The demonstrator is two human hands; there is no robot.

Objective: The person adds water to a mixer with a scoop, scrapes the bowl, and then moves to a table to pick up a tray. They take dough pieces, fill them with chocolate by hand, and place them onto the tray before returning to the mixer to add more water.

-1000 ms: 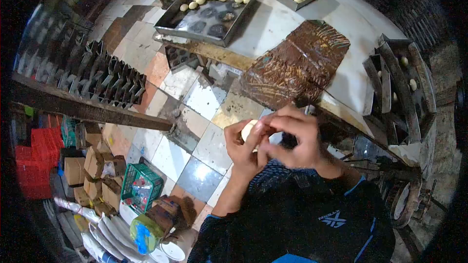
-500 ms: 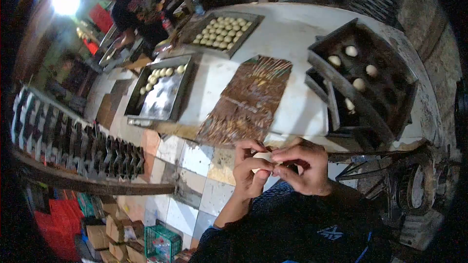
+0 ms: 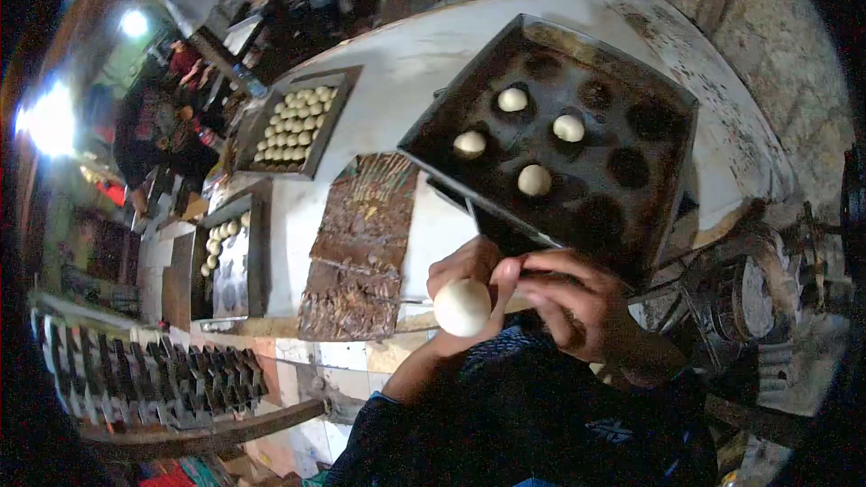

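A smooth, pale dough ball (image 3: 462, 307) sits in my left hand (image 3: 471, 263), whose fingers curl behind and around it. My right hand (image 3: 577, 293) is beside it with the fingers stretched out and apart, close to my left thumb; nothing shows in it. Just beyond my hands, a large dark baking tray (image 3: 622, 257) lies at a slant on the table. Several dough balls (image 3: 534, 180) rest in it, spaced apart among dark round marks.
A brown, stained flat piece (image 3: 361, 243) lies on the white table (image 3: 424, 54). Farther left are a tray full of dough balls (image 3: 296, 126) and a partly filled tray (image 3: 257, 261). A metal rack (image 3: 153, 379) stands at lower left. Another person (image 3: 153, 140) is at far left.
My view has swung to the right, bringing the dark tray nearer the middle. My fingers were pinched together around the dough; now the right hand has spread away and the ball shows whole in the left.
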